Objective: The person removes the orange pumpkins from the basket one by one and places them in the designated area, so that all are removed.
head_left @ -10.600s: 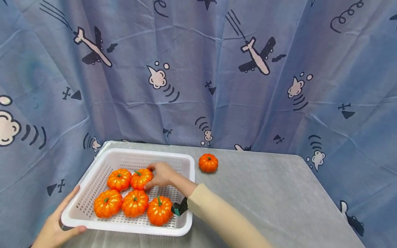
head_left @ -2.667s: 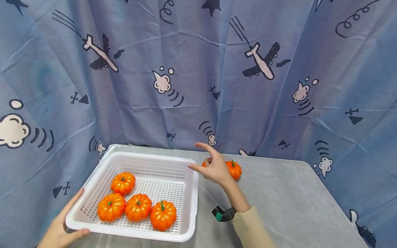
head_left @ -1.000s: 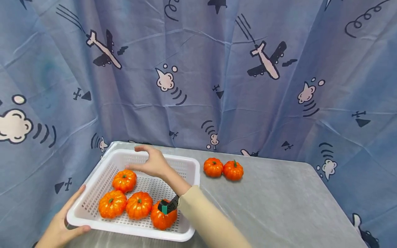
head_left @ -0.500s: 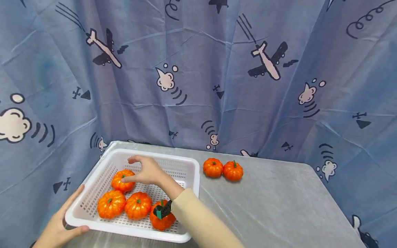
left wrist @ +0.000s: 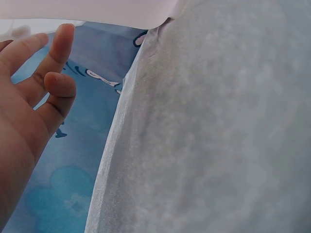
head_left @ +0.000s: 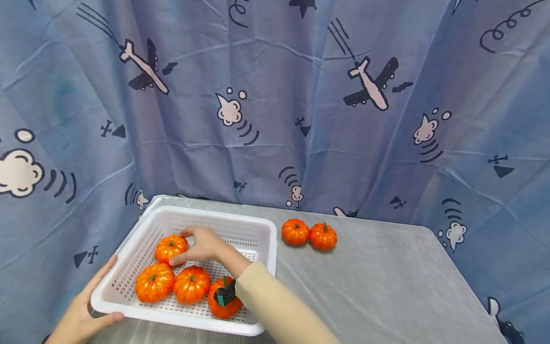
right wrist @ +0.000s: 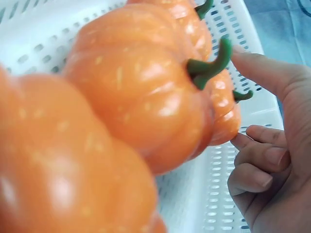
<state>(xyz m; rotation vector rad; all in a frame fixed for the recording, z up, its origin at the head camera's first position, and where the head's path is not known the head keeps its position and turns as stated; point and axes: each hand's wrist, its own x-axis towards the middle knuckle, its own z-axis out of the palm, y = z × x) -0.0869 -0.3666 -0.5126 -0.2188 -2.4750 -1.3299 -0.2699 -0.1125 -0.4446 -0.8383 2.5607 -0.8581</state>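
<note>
My left hand [head_left: 81,310] rests at the near left corner of a white plastic basket [head_left: 180,325], thumb along the front and fingers along the side. Its lower fingers [left wrist: 59,46] are bent close under the basket edge. Over the basket, my right hand [head_left: 204,244] has thumb and index finger around the right side of the back left orange pumpkin [head_left: 166,249]. Seen from the right wrist, the fingertips are right at that pumpkin [right wrist: 226,107]. In the front row sit a left pumpkin [head_left: 153,284], a middle one [head_left: 191,286] and a right one [head_left: 223,308], partly hidden by the wrist strap.
Two more small pumpkins, one with a short stem [head_left: 295,232] and one with a taller stem [head_left: 323,237], stand side by side beyond the basket's right wall. The grey cloth-covered table [head_left: 386,282] stretches right. A blue patterned curtain [head_left: 275,119] hangs behind it.
One pumpkin has gone from the basket to beside the pumpkin on the table. My right hand has come back left over the basket, then lower around the back left pumpkin. My left hand stays put.
</note>
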